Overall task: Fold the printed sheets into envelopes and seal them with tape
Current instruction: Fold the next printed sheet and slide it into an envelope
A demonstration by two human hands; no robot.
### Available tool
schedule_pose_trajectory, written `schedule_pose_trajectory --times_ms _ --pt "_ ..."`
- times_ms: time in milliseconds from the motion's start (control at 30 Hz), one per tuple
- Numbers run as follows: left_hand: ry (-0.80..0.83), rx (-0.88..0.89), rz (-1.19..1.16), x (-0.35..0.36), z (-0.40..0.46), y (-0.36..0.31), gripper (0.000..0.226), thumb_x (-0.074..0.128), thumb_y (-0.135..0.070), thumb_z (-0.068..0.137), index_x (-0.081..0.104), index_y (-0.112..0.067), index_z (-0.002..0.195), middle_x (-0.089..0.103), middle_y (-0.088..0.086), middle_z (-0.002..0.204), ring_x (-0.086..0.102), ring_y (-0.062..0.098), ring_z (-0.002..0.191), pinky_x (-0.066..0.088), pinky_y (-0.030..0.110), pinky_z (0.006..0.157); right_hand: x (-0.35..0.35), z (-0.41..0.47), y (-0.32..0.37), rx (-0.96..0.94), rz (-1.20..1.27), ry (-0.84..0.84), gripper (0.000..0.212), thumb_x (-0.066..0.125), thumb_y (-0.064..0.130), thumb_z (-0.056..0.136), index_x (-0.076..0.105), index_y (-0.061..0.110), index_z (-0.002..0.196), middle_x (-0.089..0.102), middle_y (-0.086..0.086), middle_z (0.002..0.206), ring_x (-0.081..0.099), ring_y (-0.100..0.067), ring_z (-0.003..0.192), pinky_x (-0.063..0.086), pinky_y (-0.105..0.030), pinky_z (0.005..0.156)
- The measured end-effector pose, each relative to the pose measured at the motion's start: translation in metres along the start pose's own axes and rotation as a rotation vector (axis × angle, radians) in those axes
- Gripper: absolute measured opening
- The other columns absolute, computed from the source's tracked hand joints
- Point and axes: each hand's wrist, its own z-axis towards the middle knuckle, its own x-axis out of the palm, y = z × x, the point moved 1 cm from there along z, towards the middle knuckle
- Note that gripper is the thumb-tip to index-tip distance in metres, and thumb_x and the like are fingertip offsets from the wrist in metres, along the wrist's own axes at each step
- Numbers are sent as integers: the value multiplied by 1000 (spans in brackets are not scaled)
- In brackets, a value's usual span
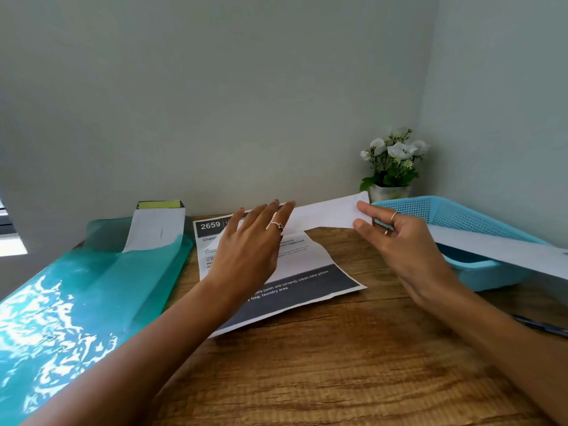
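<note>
A printed sheet [307, 281] with a dark header reading 2659 and a dark lower band lies on the wooden table [322, 364]. Its far right corner is lifted and folded over, white side up [325, 215]. My right hand [396, 241] pinches that raised flap between thumb and fingers at its right end. My left hand [252, 244] lies flat with fingers spread on the sheet's upper middle, pressing near the crease. A white envelope [155, 230] leans against the wall at the left, partly inside a teal plastic sleeve.
A teal glossy plastic sleeve [76, 302] covers the left side of the table. A light blue mesh basket [461, 216] stands at the right with a white sheet [507, 250] across it. A potted white flower [392, 167] occupies the corner. A dark pen [541, 325] lies at the right edge.
</note>
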Motion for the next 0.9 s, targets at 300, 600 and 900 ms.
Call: schedule_pose_trajectory --times_ms 300,600,900 --pt "-113 -23 -59 -18 4 2 52 55 4 84 48 -16 131 69 11 106 65 33 83 44 35 56 -1 1 1 -128 212 126 60 59 53 75 48 42 133 54 9 134 58 -8 115 50 -37 97" --pt "-388 -169 -347 -54 16 11 30 47 -11 91 55 -12 120 69 15 91 62 34 65 49 34 53 8 -5 3 -304 40 156 65 59 33 88 23 50 140 30 40 130 45 25 105 38 5 72" --pt "-147 -795 -1335 -46 20 12 20 49 -11 96 59 -10 114 69 3 103 67 18 89 56 40 81 11 -4 -4 -258 -82 251 49 60 25 90 46 47 131 47 17 140 53 5 116 47 -20 96"
